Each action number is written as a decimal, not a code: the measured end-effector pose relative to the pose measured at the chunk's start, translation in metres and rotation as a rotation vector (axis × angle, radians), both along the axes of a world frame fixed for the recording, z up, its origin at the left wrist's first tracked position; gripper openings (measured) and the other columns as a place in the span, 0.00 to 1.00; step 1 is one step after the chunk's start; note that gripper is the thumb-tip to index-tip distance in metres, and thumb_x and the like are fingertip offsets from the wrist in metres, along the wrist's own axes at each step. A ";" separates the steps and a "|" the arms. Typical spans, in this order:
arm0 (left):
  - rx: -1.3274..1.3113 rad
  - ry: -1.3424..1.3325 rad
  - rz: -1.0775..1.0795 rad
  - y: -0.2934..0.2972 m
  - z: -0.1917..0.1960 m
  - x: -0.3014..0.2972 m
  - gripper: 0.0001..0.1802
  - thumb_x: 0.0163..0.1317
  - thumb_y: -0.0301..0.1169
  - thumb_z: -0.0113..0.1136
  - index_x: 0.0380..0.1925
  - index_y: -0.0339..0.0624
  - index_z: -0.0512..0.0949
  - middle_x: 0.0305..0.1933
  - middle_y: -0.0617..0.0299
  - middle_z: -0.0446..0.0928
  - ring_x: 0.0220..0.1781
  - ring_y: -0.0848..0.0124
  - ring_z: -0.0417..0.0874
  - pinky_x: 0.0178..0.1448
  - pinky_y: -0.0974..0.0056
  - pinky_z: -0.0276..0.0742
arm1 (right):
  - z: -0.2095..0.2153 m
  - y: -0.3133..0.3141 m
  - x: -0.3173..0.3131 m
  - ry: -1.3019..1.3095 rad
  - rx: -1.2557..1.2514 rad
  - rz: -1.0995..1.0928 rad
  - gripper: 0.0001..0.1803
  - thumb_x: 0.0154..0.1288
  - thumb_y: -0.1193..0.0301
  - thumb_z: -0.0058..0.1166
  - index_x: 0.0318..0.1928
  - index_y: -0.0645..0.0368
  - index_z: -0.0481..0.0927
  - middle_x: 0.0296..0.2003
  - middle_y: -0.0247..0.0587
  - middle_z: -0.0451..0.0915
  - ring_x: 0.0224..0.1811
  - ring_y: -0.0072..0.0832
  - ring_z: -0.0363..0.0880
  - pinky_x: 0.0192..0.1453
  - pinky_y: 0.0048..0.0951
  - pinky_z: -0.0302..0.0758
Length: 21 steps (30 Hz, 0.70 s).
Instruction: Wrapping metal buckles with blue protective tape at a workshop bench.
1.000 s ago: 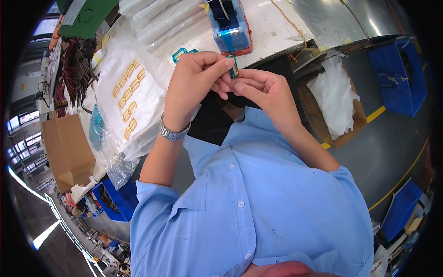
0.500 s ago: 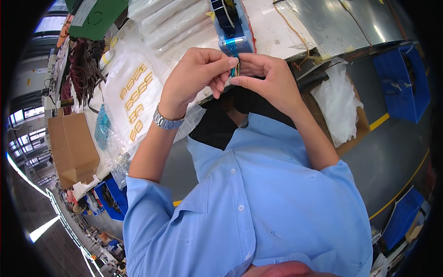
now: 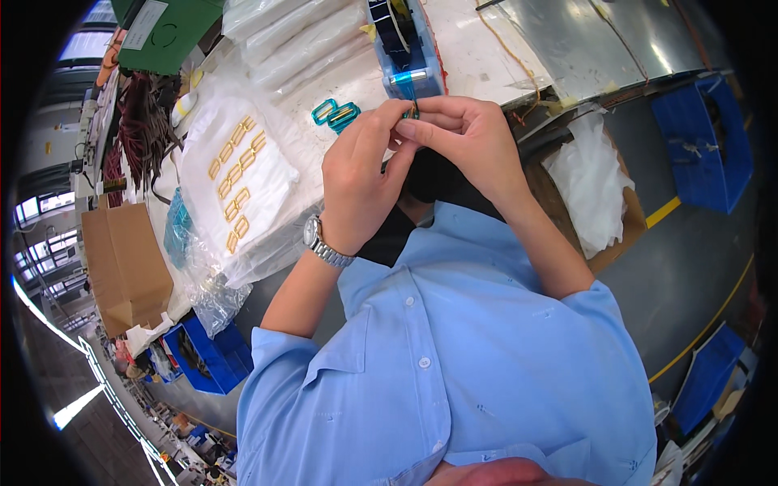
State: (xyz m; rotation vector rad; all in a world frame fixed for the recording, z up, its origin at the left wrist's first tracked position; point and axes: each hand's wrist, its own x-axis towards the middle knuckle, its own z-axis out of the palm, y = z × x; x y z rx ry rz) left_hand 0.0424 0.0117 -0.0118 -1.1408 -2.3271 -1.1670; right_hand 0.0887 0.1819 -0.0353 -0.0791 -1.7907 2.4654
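Close in front of the tape dispenser (image 3: 417, 83), my two hands meet over a small gold buckle (image 3: 412, 113) with blue-teal film on it, mostly covered by my fingers. My left hand (image 3: 361, 174), with a metal watch on its wrist, pinches it from the left. From the right, the thumb and curled fingers of my right hand (image 3: 478, 150) close on it. A strip of blue tape runs from the dispenser down to my fingertips. Left of the dispenser, teal-covered oval buckles (image 3: 342, 117) lie on the white table.
Several gold buckles (image 3: 235, 182) lie in rows on a white sheet (image 3: 271, 174) at the left. Plastic-wrapped packs (image 3: 296, 40) are behind. An open carton with white plastic (image 3: 592, 186) stands at the right, near a blue bin (image 3: 705, 146). A brown carton (image 3: 126, 267) stands left.
My left hand has turned and come lower and nearer my body, uncovering the teal-covered buckles on the table. My right hand stays nearly in place. The held buckle is now more hidden.
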 end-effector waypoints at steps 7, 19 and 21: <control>-0.098 0.033 -0.014 0.002 0.007 -0.015 0.20 0.60 0.19 0.74 0.53 0.38 0.85 0.40 0.56 0.88 0.37 0.65 0.91 0.42 0.62 0.86 | -0.009 -0.010 -0.004 -0.008 0.011 -0.155 0.17 0.73 0.68 0.71 0.51 0.73 0.89 0.43 0.44 0.93 0.46 0.17 0.89 0.49 0.20 0.83; -0.202 -0.150 -0.100 -0.009 -0.016 0.019 0.18 0.65 0.19 0.70 0.55 0.35 0.83 0.42 0.54 0.90 0.41 0.66 0.95 0.46 0.64 0.89 | -0.027 -0.008 0.038 -0.188 -0.060 -0.026 0.19 0.77 0.69 0.67 0.59 0.73 0.86 0.45 0.42 0.92 0.44 0.20 0.90 0.51 0.23 0.86; 0.058 -0.474 -0.034 -0.015 -0.018 0.033 0.19 0.67 0.16 0.69 0.58 0.33 0.83 0.45 0.56 0.90 0.43 0.71 0.94 0.48 0.66 0.90 | -0.021 -0.011 0.053 -0.178 -0.062 -0.031 0.20 0.78 0.70 0.65 0.62 0.72 0.84 0.46 0.42 0.92 0.45 0.20 0.90 0.52 0.24 0.86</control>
